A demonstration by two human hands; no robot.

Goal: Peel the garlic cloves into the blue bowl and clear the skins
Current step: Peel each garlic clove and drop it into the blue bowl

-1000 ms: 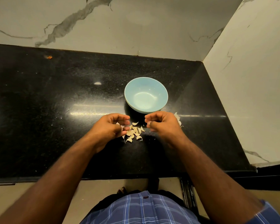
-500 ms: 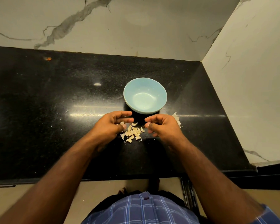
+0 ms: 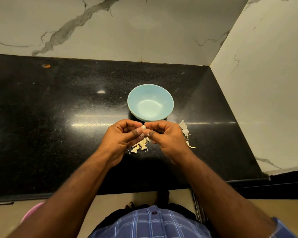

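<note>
The blue bowl stands on the black counter and looks empty inside. Just in front of it my left hand and my right hand meet, fingertips together, and pinch one garlic clove between them above the counter. Under the hands lies a small heap of unpeeled garlic cloves, partly hidden by my fingers. A little pile of loose white skins lies to the right of my right hand.
Marble walls close the counter at the back and on the right. A small orange speck sits far back left. The counter's front edge runs below my forearms; a pink object shows on the floor at lower left.
Both hands have come together from either side of the clove heap and lifted slightly; they now pinch one clove between them. The bowl has not moved.
</note>
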